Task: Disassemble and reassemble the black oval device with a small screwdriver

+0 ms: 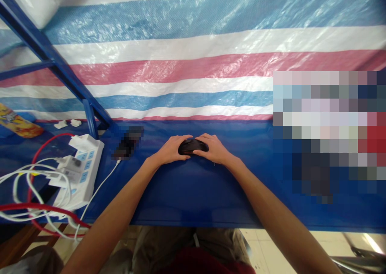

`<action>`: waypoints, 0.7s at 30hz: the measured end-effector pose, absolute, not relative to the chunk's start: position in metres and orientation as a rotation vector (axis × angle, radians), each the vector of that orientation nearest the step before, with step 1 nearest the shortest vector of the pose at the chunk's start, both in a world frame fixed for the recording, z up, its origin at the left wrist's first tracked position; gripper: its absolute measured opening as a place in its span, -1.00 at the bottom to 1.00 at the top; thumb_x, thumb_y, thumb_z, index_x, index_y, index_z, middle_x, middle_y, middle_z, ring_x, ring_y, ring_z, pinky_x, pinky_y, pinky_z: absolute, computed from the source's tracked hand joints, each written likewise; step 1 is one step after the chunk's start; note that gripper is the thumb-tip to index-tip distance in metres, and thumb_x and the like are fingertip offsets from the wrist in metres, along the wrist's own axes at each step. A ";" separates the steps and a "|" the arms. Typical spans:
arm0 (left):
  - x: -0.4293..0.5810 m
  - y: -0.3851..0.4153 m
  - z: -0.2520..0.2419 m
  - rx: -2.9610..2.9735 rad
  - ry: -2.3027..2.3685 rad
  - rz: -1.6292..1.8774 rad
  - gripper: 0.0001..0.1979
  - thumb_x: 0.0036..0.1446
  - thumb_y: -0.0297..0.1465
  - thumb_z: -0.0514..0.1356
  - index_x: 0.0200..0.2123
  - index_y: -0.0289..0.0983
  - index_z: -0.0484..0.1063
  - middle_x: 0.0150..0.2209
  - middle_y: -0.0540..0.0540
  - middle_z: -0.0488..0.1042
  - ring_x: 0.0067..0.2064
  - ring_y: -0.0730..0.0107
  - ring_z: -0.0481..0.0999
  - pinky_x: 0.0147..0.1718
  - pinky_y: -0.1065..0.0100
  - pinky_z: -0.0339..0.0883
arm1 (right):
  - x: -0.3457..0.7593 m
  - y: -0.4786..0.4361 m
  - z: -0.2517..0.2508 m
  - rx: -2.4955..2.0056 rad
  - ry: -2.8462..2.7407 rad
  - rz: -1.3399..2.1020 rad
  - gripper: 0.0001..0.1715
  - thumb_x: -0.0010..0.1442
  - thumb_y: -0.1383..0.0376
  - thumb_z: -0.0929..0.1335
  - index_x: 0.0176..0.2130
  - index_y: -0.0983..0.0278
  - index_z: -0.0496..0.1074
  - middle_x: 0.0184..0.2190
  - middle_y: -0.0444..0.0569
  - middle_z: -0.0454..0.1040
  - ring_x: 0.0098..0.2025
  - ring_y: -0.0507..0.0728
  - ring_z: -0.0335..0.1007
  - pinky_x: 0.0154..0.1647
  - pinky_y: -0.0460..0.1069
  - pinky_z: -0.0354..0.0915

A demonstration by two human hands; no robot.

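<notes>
Glossy black oval object, domed and smooth, lying on a blue woven tarpaulin tabletop, held closely between left hand and right hand, fingers curved over it from both sides. White power strip near the left, holding white plugs trailing white cables. Behind, striped pink, white and blue plastic sheeting.

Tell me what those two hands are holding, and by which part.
The left hand and right hand hold a black oval object, one at each end.
</notes>
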State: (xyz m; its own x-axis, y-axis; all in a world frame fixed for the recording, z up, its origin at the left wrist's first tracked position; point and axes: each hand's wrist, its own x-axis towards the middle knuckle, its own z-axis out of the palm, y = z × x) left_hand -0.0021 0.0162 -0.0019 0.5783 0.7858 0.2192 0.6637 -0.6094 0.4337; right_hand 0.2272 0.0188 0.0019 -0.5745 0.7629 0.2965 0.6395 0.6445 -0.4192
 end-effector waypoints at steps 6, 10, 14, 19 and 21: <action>-0.002 0.017 -0.005 2.497 1.254 0.663 -0.53 0.28 -0.12 0.02 0.16 -0.21 0.26 0.10 -0.11 0.41 0.09 0.20 0.40 0.11 0.19 0.20 | 0.226 0.024 -0.008 -1.051 -2.249 0.404 -0.50 0.32 0.14 0.20 0.18 0.27 0.26 0.06 0.13 0.39 0.09 0.19 0.32 0.14 0.16 0.23; 0.001 0.019 -0.009 2.491 1.365 0.777 -0.63 0.35 -0.23 -0.08 0.10 -0.20 0.33 0.00 -0.07 0.50 -0.03 0.27 0.50 0.07 0.23 0.23 | 0.226 0.029 -0.015 -1.036 -2.147 0.363 -0.52 0.32 0.17 0.20 0.16 0.31 0.28 0.06 0.15 0.38 0.11 0.17 0.31 0.19 0.13 0.23; 0.003 0.020 -0.010 2.424 1.526 0.857 -0.60 0.33 -0.24 -0.02 0.18 -0.18 0.24 -0.12 -0.04 0.54 -0.13 0.29 0.54 -0.04 0.29 0.30 | 0.227 0.031 -0.018 -1.063 -2.110 0.307 -0.54 0.31 0.24 0.21 0.16 0.28 0.28 0.09 0.14 0.35 0.14 0.18 0.29 0.21 0.15 0.22; 0.002 0.021 -0.008 2.374 1.651 0.853 -0.60 0.29 -0.30 0.05 0.17 -0.21 0.23 -0.34 0.00 0.49 -0.27 0.32 0.51 -0.15 0.31 0.31 | 0.227 0.031 -0.021 -1.074 -2.121 0.294 -0.56 0.28 0.33 0.20 0.13 0.24 0.33 0.19 0.13 0.21 0.18 0.22 0.24 0.26 0.20 0.17; 0.000 0.020 -0.005 2.424 1.687 0.900 -0.62 0.25 -0.26 0.10 0.10 -0.24 0.30 -0.31 -0.04 0.47 -0.23 0.30 0.48 -0.14 0.28 0.30 | 0.227 0.032 -0.023 -1.056 -2.138 0.307 -0.59 0.28 0.34 0.19 0.09 0.23 0.37 0.18 0.13 0.21 0.15 0.23 0.28 0.25 0.21 0.18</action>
State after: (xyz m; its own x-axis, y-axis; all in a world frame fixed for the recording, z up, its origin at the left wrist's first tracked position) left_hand 0.0004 0.0205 -0.0049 0.2332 0.8734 0.4275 0.8418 -0.4014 0.3610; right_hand 0.2274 0.0323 -0.0231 -0.4044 0.7657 0.5002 0.5943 0.6357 -0.4926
